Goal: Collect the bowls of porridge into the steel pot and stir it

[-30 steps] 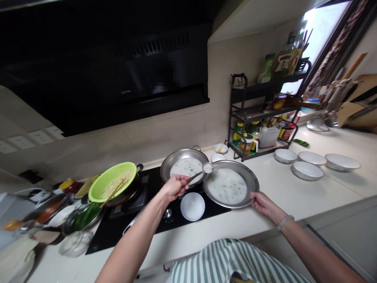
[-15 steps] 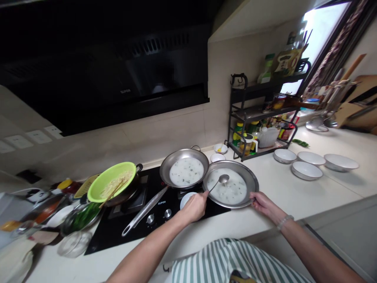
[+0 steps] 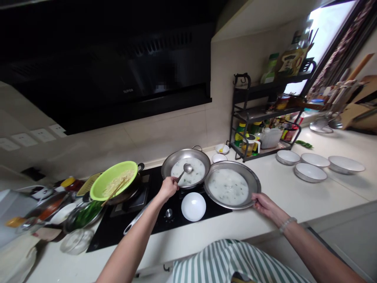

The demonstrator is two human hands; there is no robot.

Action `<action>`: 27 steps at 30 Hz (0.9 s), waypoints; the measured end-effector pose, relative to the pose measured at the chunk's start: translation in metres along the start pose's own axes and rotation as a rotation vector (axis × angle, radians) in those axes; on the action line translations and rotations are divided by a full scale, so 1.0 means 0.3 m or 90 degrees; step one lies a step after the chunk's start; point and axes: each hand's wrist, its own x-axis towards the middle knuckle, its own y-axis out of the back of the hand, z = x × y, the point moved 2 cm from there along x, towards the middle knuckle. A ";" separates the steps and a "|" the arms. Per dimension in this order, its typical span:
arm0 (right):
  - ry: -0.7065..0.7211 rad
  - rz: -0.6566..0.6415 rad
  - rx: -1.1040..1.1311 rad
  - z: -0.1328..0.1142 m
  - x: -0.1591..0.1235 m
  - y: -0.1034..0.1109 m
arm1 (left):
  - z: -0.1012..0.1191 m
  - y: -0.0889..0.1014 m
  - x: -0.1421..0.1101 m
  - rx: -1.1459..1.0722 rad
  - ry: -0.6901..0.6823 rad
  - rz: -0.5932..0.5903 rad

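Note:
My left hand (image 3: 168, 188) is closed round the handle of a metal ladle (image 3: 185, 169), whose bowl hangs over the white liquid in a steel frying pan (image 3: 198, 154) on the black cooktop (image 3: 153, 214). My right hand (image 3: 263, 203) grips the near right rim of a wide steel dish (image 3: 251, 177) that holds the same pale liquid with green flecks. The dish rests partly on the cooktop, beside the pan. A small white bowl (image 3: 193, 206) stands just in front of both, between my arms.
A green bowl of noodles with chopsticks (image 3: 113, 185) sits over a dark pot at left, amid cluttered dishes. Several white bowls (image 3: 310, 172) stand on the counter at right. A black spice rack (image 3: 262, 118) lines the back wall, with two little bowls (image 3: 221, 148) beside it.
My left hand swung the ladle from the pan's edge out over the wide dish, then back left over the frying pan. My right hand stayed on the dish's rim.

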 end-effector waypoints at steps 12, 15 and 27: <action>0.002 -0.002 0.011 0.006 0.002 0.004 | -0.011 -0.015 0.031 -0.142 0.126 -0.079; 0.006 -0.004 0.011 0.005 -0.002 0.005 | -0.007 0.010 0.026 -0.209 0.144 -0.097; 0.007 -0.006 -0.003 0.004 0.003 0.004 | -0.017 0.047 0.014 -0.324 0.179 -0.110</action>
